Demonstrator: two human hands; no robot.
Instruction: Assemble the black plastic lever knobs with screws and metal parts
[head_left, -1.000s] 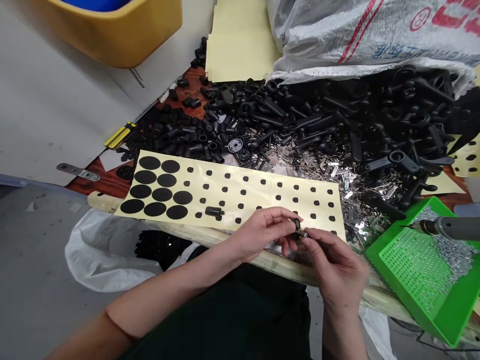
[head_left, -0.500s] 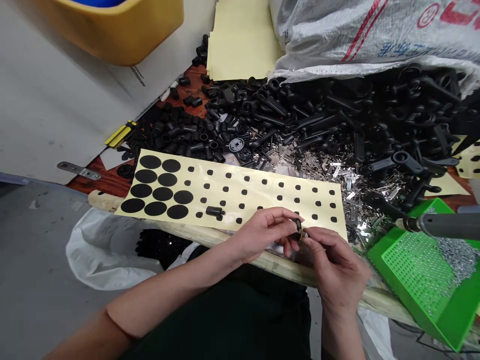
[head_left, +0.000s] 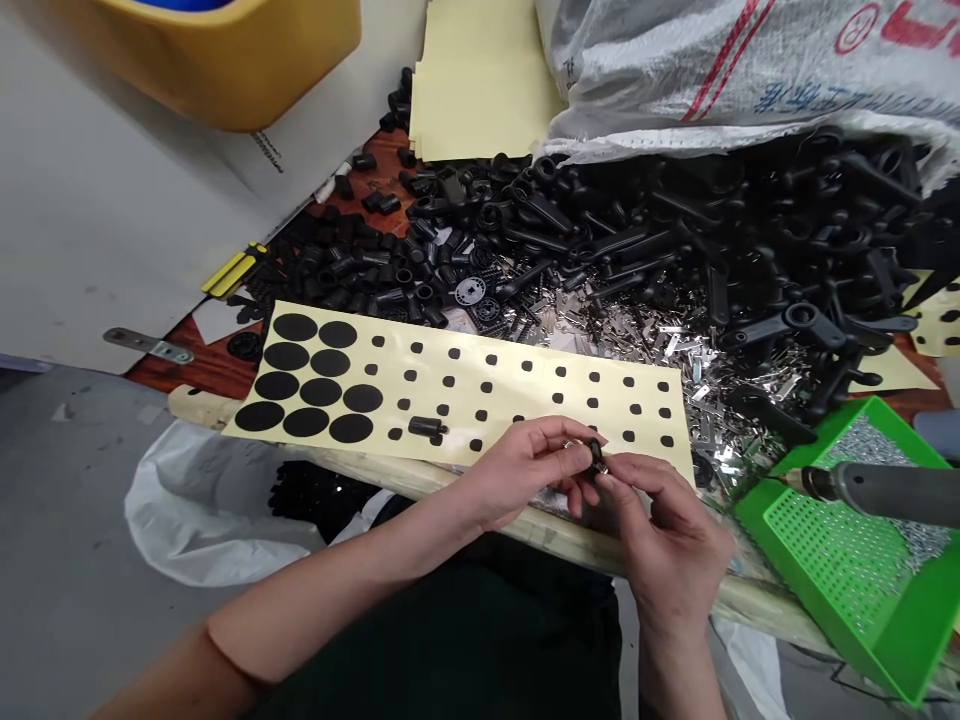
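Between thumb and fingers, my left hand (head_left: 529,470) pinches a small black round plastic part (head_left: 596,455) just over the near edge of the bench. My right hand (head_left: 664,525) meets it from the right, thumb and forefinger pinched on a tiny shiny metal piece (head_left: 602,468) against that part; its exact shape is mostly covered by the fingertips. Under and behind the hands lies a pale yellow sticker sheet (head_left: 517,385) with large black discs and small black dots. A short black cylindrical part (head_left: 426,426) rests on the sheet, left of my left hand.
A green basket (head_left: 832,560) of small screws stands at right, an electric screwdriver (head_left: 877,490) reaching over it. Black plastic handles (head_left: 622,240) and metal clips (head_left: 697,370) are heaped behind. A white woven sack (head_left: 750,70) and a yellow bin (head_left: 262,70) border the back.
The screwdriver tip has swung lower and to the left over the green basket. Both hands stay together, with the small metal piece now closer against the black part.
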